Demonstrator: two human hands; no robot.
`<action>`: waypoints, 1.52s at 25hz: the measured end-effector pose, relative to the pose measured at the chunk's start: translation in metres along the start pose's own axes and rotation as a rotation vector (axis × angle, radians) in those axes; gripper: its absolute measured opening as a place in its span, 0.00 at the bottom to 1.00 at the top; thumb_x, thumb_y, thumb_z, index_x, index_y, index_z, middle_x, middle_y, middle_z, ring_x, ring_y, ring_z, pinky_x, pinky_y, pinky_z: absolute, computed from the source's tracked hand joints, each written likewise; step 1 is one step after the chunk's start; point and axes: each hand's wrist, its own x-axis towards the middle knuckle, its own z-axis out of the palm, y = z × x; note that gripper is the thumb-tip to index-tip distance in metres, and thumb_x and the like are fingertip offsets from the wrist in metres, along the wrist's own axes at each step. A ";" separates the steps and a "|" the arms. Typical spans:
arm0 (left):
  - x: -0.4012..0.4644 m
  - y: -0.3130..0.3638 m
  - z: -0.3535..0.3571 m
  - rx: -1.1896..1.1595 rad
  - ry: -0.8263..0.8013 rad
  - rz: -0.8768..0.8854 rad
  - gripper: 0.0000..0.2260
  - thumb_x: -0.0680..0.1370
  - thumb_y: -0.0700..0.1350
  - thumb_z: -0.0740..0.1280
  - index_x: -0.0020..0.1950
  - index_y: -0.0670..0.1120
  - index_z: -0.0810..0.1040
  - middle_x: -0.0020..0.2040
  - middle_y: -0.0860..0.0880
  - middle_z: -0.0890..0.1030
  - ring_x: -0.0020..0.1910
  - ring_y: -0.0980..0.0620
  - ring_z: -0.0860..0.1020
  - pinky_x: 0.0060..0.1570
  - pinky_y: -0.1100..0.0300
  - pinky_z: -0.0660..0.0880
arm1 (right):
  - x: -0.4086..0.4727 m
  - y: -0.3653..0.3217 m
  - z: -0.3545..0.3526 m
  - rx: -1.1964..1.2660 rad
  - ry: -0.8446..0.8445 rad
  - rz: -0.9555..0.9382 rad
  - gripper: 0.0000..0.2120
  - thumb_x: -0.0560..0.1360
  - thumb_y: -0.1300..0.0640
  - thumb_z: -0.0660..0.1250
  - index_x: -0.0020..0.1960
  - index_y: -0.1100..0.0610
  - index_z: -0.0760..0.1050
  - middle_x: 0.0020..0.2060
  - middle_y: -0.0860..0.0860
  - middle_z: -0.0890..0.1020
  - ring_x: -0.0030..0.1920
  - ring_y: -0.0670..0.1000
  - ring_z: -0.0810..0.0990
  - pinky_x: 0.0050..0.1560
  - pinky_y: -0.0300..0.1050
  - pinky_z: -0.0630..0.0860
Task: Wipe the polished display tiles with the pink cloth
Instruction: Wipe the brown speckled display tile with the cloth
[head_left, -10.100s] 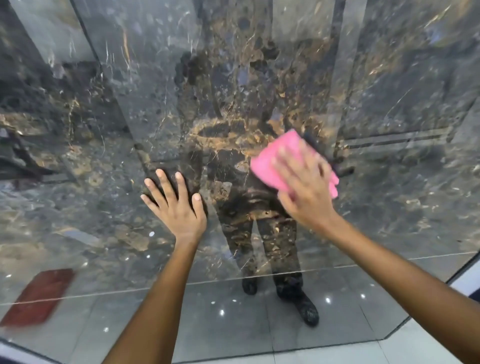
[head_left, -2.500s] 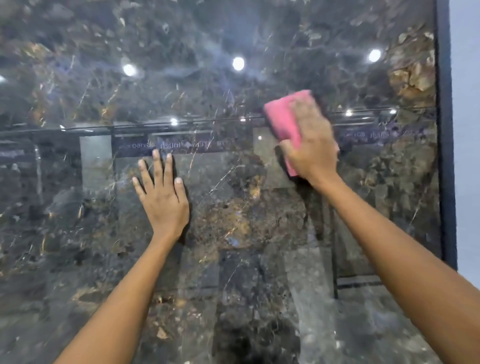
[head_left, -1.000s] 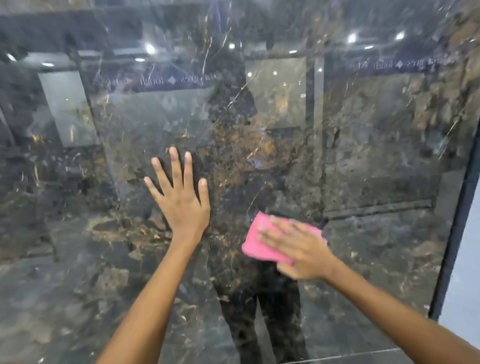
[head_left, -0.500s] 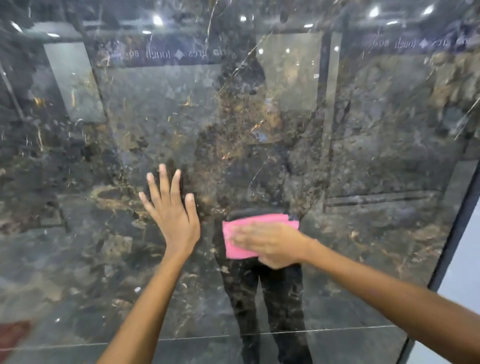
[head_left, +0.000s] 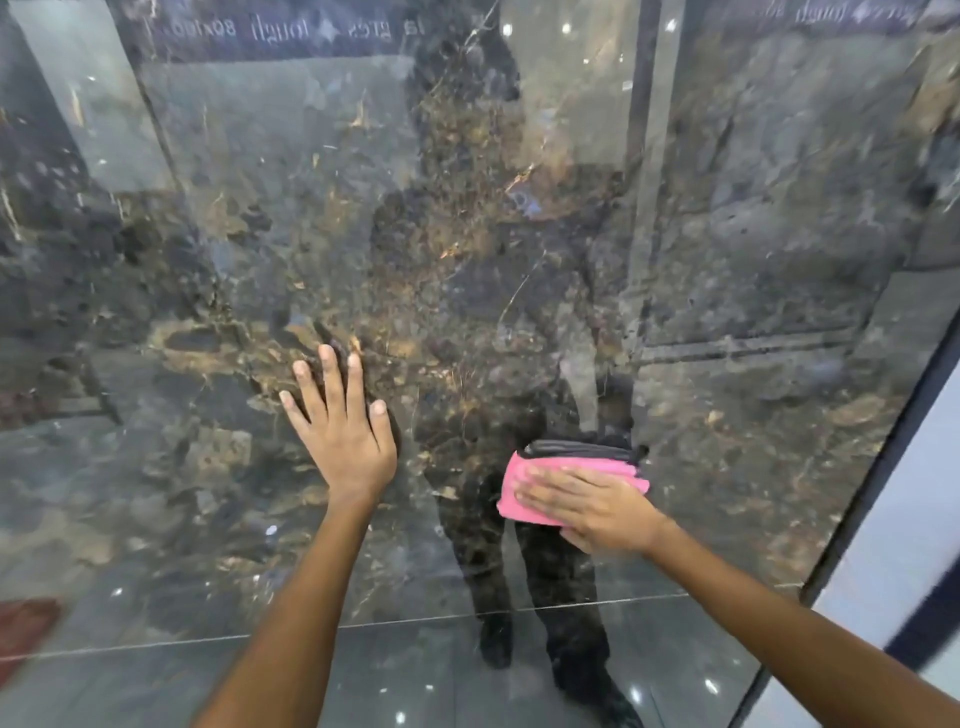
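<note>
2 bare forearms reach up from the lower edge toward the polished tile (head_left: 727, 260), a large dark slab veined in brown and gold. The left hand (head_left: 345, 434) lies flat on the tile, fingers straight and slightly spread, pointing upward. To its right and a little lower, the right hand (head_left: 597, 512) presses flat on the pink cloth (head_left: 519, 488), fingers straight and close together, pointing left; the folded cloth is sandwiched between palm and tile, its left and upper edges showing past the fingers. A thin pale line (head_left: 415, 618) crosses the tile below both hands. A dark frame (head_left: 878, 467) runs along the tile's right edge, with a pale wall (head_left: 914, 519) beyond it. The glossy surface mirrors the room: a standing person's dark legs and shoes, ceiling spotlights as bright dots, and reversed lettering along the top.
</note>
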 end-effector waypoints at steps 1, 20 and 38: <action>-0.002 0.000 0.001 0.003 0.005 0.002 0.24 0.84 0.52 0.48 0.80 0.51 0.51 0.80 0.55 0.44 0.79 0.49 0.42 0.76 0.46 0.38 | 0.004 0.005 -0.005 0.040 0.013 -0.020 0.42 0.70 0.58 0.63 0.79 0.53 0.47 0.72 0.52 0.66 0.77 0.49 0.51 0.76 0.48 0.52; -0.002 0.001 0.007 -0.027 0.021 -0.028 0.23 0.84 0.52 0.47 0.77 0.44 0.60 0.75 0.39 0.63 0.75 0.36 0.53 0.75 0.45 0.42 | 0.047 0.079 -0.053 0.185 0.558 0.675 0.31 0.67 0.64 0.63 0.71 0.62 0.67 0.71 0.58 0.69 0.73 0.60 0.62 0.71 0.55 0.62; -0.094 0.001 0.027 -0.036 -0.028 -0.116 0.23 0.84 0.53 0.43 0.80 0.53 0.47 0.80 0.54 0.46 0.79 0.48 0.45 0.76 0.45 0.43 | 0.010 -0.078 0.060 -0.118 -0.137 -0.209 0.45 0.69 0.58 0.68 0.77 0.60 0.45 0.76 0.50 0.50 0.77 0.49 0.49 0.75 0.53 0.33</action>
